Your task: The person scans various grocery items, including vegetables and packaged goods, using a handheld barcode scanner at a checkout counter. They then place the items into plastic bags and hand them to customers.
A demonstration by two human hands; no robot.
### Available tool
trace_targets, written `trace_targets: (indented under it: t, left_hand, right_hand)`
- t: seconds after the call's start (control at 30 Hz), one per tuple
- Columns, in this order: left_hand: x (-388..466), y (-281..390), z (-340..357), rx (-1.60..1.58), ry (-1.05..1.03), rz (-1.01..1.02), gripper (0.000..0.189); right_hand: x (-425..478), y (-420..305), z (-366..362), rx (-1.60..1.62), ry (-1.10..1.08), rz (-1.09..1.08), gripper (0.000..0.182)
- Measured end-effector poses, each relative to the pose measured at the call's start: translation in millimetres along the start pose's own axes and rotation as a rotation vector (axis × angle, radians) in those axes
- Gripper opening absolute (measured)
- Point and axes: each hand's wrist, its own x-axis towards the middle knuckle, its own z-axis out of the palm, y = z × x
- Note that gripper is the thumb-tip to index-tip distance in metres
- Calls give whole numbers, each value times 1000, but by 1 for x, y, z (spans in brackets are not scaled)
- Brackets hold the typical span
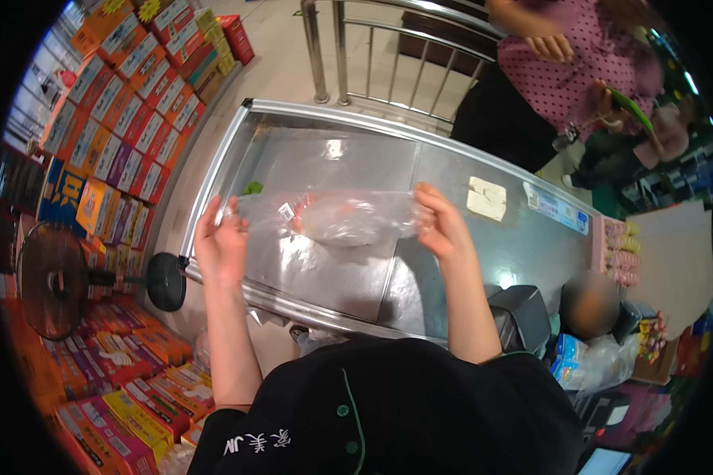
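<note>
A clear plastic bag [356, 219] is stretched sideways over the metal counter [333, 160]. At its left end my left hand [223, 237] is half curled, with the bag's edge at its fingertips. My right hand [442, 222] pinches the other end between thumb and fingers. Something reddish and a small white label [286, 211] show in or through the plastic; what the reddish thing is cannot be told. Just behind the left part of the bag is a small green leafy thing [252, 188].
Stacked cartons [125, 95] line the left side, near a black fan [53, 282]. Beyond the counter run a steel railing [416, 71] and a person in a dotted pink top [576, 65]. A dark device [520, 317] and another person's head [588, 303] are at right.
</note>
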Motion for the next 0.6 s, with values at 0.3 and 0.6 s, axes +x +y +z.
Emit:
trace_targets:
  t: [0.3, 0.6]
  left_hand:
    - [-63, -109, 178, 672, -1203, -505, 38]
    - [-69, -272, 89, 1570, -1636, -83, 45]
  right_hand:
    - [-119, -42, 80, -76, 82, -335, 41]
    - [-175, -55, 18, -76, 413, -551, 27]
